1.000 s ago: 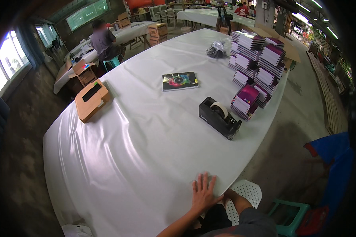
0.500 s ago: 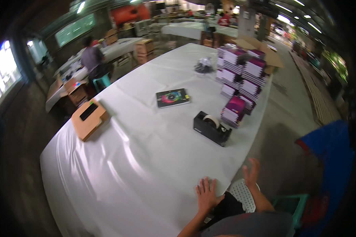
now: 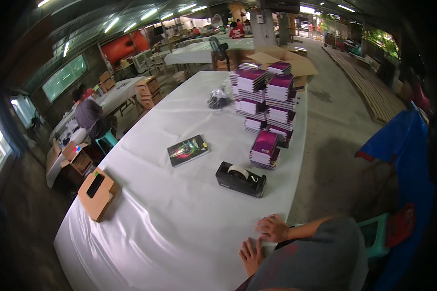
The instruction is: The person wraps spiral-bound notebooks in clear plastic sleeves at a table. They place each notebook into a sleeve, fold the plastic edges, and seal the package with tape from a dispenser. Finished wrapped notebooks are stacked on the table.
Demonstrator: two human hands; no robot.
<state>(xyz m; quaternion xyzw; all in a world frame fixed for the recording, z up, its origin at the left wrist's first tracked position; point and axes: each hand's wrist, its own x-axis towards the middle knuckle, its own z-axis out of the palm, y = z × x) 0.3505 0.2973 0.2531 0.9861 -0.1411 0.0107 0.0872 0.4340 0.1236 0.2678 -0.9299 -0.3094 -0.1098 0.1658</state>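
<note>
Left hand (image 3: pixel 251 258) and right hand (image 3: pixel 274 228), both unclenched and empty, rest on the white table (image 3: pixel 179 223), the right newly lowered.

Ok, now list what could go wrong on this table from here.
1. The uneven purple notebook stacks stand close to the table's right edge; a bump could topple some onto the floor.
2. The dark phone lies on a brown carton by the left edge, so a knock might send it off.
3. The left hand and right hand appear to rest on the wrinkled white cover; dragging it could shift things.
</note>
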